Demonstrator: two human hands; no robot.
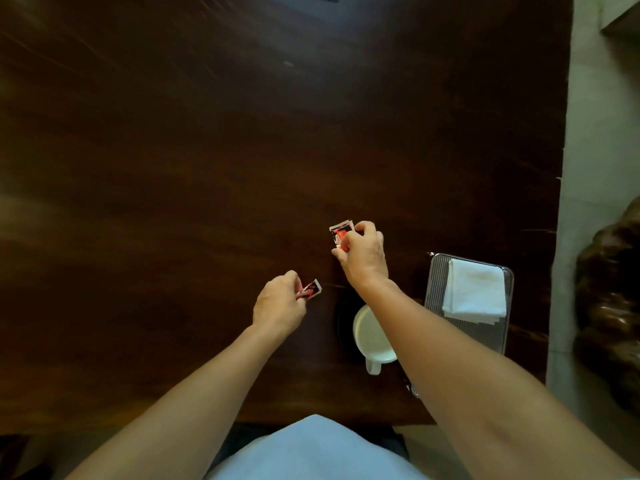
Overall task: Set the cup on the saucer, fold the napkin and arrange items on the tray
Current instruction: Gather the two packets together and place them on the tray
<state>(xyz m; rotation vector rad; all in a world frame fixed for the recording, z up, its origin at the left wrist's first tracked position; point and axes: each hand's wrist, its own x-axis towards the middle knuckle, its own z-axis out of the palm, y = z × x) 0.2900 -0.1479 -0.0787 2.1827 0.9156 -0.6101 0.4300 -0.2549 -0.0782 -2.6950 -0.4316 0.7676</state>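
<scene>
My left hand (278, 303) pinches a small red-and-black sachet (310, 289) just above the dark table. My right hand (363, 256) holds a second red-and-black sachet (341, 233) farther away. A white cup (372, 336) stands on a dark saucer (343, 322) below my right forearm, which hides part of the cup. To the right lies a metal tray (434, 289) with a folded white napkin (474, 292) on it.
The dark wooden table (207, 150) fills most of the view. Its right edge borders a pale floor (595, 133). A dark carved wooden object (609, 299) stands right of the tray. A small metal item (414, 389) peeks out under my right forearm.
</scene>
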